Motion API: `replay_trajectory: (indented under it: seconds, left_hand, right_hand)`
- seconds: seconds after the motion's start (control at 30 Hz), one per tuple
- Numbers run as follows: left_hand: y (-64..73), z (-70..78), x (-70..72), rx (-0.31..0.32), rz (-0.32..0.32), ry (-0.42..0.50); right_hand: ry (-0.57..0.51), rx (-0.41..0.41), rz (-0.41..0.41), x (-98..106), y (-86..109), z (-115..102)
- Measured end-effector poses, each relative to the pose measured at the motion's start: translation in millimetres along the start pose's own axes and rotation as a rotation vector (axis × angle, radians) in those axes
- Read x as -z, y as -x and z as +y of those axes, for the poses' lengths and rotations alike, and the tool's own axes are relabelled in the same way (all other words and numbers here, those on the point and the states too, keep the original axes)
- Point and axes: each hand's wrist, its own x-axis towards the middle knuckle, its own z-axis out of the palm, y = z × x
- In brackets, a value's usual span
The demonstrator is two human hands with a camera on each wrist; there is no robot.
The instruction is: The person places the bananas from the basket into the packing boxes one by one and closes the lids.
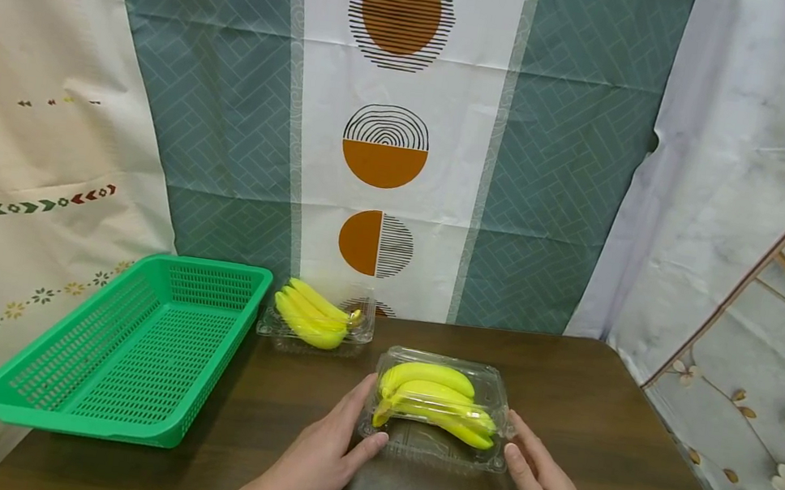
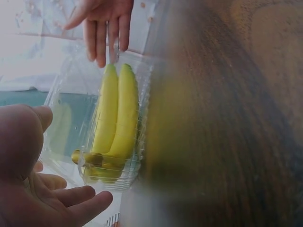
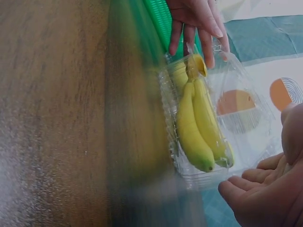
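Observation:
In the head view, a bunch of yellow bananas (image 1: 434,401) lies in a clear plastic clamshell container (image 1: 440,453) near the table's middle. My left hand (image 1: 319,452) is at the container's left end, its fingers along the side and thumb near the front corner. At the other end is my right hand (image 1: 546,489), fingers loosely extended. Both wrist views show the left hand (image 2: 52,184) and right hand (image 3: 270,189) with palms toward the container and fingers not curled around it. Exact contact, and whether the lid is fastened, I cannot tell.
A green plastic basket (image 1: 192,408) with slotted walls stands at the left of the brown table (image 1: 546,370). Behind, near the patterned curtain (image 1: 558,216), sits another clear container (image 1: 366,328) with bananas (image 1: 314,313). Cloth also hangs along the left and right sides.

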Motion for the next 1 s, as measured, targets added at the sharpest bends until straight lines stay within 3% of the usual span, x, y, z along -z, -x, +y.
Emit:
replay_trajectory:
  seconds: [0.6,1.0]
  left_hand:
    - [4.2,-0.5,-4.6,0.003,-0.021,-0.028]
    - [-2.3,-2.4,-7.4,-0.005,-0.028,-0.038]
  right_hand:
    - [-0.014,-0.082,-0.049,-3.1,-0.3,4.6]
    - [0.023,-0.032,0.005,-6.1,-6.8,8.1]
